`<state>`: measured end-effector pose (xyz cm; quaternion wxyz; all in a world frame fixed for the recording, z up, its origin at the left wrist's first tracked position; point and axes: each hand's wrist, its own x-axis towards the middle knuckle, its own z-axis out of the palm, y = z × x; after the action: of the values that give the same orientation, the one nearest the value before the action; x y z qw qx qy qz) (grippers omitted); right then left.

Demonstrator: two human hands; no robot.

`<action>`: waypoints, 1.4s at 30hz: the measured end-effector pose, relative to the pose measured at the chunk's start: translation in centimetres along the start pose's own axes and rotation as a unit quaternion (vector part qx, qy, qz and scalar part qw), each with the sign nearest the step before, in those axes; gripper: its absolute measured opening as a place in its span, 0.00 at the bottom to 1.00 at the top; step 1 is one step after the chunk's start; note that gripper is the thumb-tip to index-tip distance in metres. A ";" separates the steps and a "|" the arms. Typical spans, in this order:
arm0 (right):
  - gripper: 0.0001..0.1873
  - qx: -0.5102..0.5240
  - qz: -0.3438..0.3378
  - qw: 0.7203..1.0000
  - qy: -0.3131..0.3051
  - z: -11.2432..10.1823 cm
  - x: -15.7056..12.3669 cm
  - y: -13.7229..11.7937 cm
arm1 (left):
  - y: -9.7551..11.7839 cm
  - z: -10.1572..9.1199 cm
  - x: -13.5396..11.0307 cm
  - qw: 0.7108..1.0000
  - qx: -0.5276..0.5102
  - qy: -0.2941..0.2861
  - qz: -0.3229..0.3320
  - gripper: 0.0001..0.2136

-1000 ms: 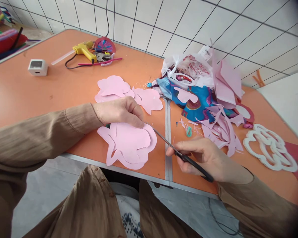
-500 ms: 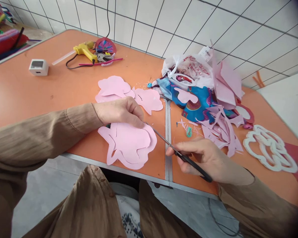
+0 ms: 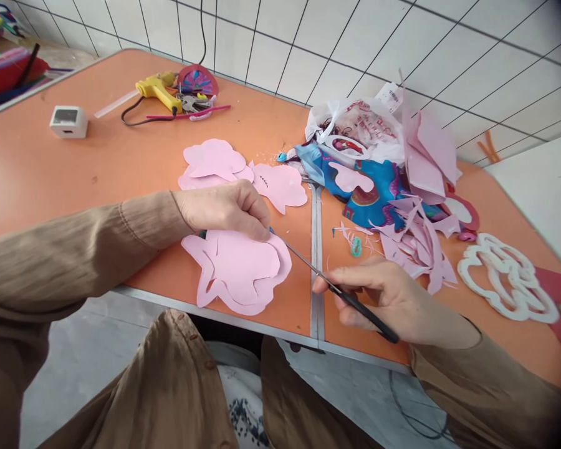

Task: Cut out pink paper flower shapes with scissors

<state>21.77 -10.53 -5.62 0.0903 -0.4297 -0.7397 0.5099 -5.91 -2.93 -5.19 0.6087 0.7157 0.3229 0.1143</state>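
Note:
My left hand point(image 3: 231, 209) is closed, thumb and fingers pinching the upper edge of a pink fish-shaped foam cutout point(image 3: 243, 262). A smaller cut shape appears to lie on top of it, with a slit along its outline. In my right hand point(image 3: 378, 299) are black-handled scissors point(image 3: 330, 284), seen nearly edge-on. Their thin tips point up-left and reach the foam edge by my left fingertips. A small blue spot shows at the tips; I cannot make it out. Behind my left hand lie more pink cutouts point(image 3: 212, 159), one bearing a few dark marks point(image 3: 280, 187).
Pink scraps point(image 3: 416, 243) lie right of the table seam point(image 3: 315, 305), near a blue patterned cloth point(image 3: 378, 187) and a white plastic bag point(image 3: 355, 125). White cloud-shaped frames point(image 3: 507, 280) are far right. A yellow glue gun point(image 3: 159, 90) and a white cube point(image 3: 69, 121) sit behind.
The pink cutout under my left hand has shifted slightly left and up. Both hands and the scissors hold nearly the same positions; the view has tilted a little.

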 end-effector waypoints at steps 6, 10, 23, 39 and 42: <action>0.15 0.013 0.022 1.000 0.000 0.0 0.0 0.2 | -0.1 0.0 0.0 1.000 0.008 0.007 0.004 0.11; 0.11 0.007 0.028 0.999 0.018 0.0 -0.1 -0.3 | 0.1 0.0 0.0 1.000 -0.002 0.000 -0.002 0.09; 0.10 0.010 0.008 1.000 -0.016 0.0 0.2 0.0 | 0.0 0.2 0.0 1.000 -0.023 0.010 -0.014 0.10; 0.11 0.007 0.016 1.000 -0.018 0.0 0.3 -0.2 | 0.0 0.2 0.0 0.999 -0.051 0.003 -0.011 0.10; 0.11 0.005 0.016 1.000 -0.019 0.1 0.3 -0.1 | 0.0 0.3 0.0 0.999 -0.051 0.006 -0.014 0.09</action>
<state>21.54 -10.41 -5.70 0.0707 -0.4309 -0.7318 0.5232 -5.78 -3.15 -5.25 0.6443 0.6781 0.3305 0.1262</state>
